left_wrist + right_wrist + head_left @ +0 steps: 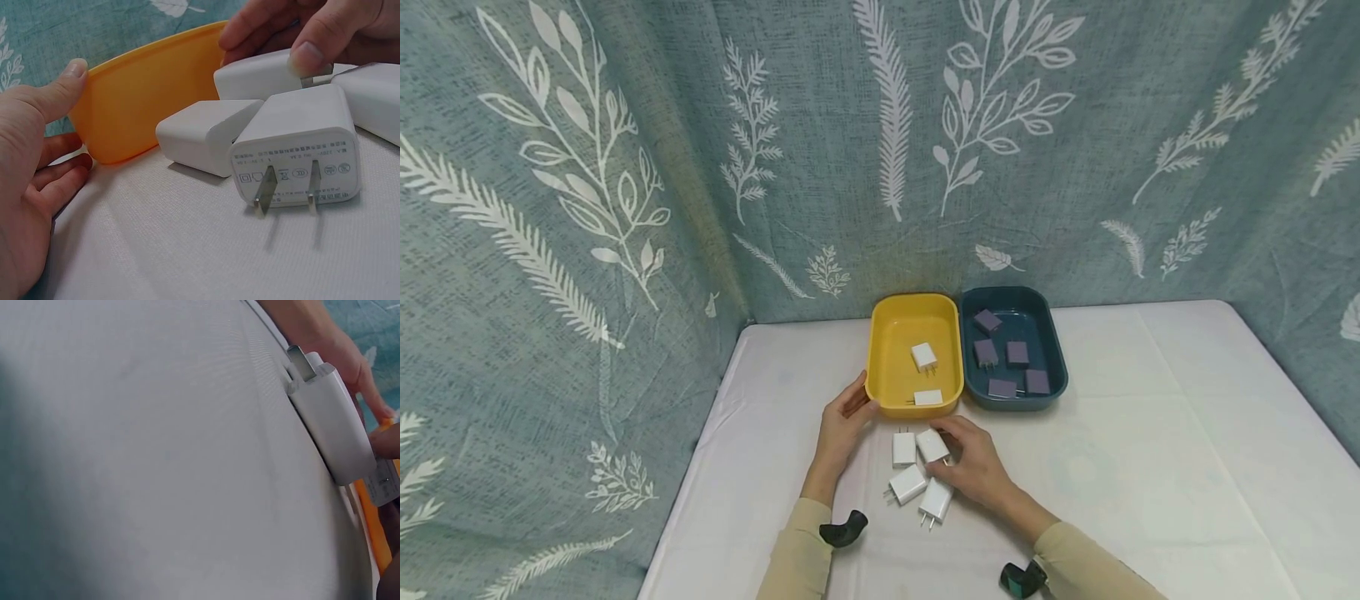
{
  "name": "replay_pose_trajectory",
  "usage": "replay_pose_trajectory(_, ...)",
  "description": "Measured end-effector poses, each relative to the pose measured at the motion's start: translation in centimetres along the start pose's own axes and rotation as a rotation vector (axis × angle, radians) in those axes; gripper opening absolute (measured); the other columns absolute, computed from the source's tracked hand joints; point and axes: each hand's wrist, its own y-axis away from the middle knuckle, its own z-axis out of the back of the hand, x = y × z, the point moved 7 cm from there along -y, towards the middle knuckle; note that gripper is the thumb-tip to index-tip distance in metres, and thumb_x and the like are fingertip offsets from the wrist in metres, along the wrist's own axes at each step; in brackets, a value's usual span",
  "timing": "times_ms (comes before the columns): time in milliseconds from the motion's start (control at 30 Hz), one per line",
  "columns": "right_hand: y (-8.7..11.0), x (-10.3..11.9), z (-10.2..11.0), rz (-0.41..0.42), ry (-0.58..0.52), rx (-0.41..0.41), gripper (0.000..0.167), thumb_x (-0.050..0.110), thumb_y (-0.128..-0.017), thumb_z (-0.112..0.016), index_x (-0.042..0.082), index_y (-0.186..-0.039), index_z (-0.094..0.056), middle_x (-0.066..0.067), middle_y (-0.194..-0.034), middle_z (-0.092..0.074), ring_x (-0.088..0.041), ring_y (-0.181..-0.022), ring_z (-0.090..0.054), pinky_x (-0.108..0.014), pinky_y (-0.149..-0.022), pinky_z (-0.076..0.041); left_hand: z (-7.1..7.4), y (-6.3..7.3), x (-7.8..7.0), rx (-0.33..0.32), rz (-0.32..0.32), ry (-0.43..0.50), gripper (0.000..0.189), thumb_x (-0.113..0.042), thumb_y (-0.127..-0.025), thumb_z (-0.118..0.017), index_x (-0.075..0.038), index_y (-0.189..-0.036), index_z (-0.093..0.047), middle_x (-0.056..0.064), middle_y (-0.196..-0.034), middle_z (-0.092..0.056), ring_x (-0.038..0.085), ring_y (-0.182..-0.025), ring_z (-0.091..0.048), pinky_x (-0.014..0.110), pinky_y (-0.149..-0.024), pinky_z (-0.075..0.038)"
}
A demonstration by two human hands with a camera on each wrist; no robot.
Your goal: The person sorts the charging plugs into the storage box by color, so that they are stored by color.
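Observation:
My left hand (838, 433) holds the near-left corner of a yellow tray (891, 333), thumb at the rim and fingers against the side. Just in front of that tray, my right hand (977, 467) pinches a white charger plug (932, 445) between thumb and fingers. Three more white plugs lie loose around it: one upright in view (904, 450), one at the lower left (907, 483) and one below (936, 498). In the left wrist view the pinched plug (253, 78) sits behind a plug (294, 144) whose two prongs face the camera.
Two white plugs, one in the middle (924, 357) and one near the front wall (928, 397), lie inside the yellow tray. Against its right side stands a dark blue tray (1026, 317) with several purple plugs (1017, 353). A leaf-patterned curtain (850, 167) hangs behind the white-covered table (1150, 433).

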Motion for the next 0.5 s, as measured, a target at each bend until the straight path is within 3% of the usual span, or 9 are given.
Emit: replay_pose_trajectory(500, -0.7, 1.5, 1.2, 0.096, 0.063, -0.046, 0.057, 0.005, -0.063, -0.088, 0.004, -0.116, -0.066, -0.007, -0.115, -0.069, -0.020, -0.107, -0.065, -0.036, -0.096, -0.055, 0.1, 0.0, -0.1, 0.000, 0.003, 0.009, 0.058, -0.013, -0.092, -0.067, -0.017, -0.146, -0.045, 0.010, -0.145, -0.053, 0.024, -0.133, -0.052, 0.028, -0.107, -0.046)
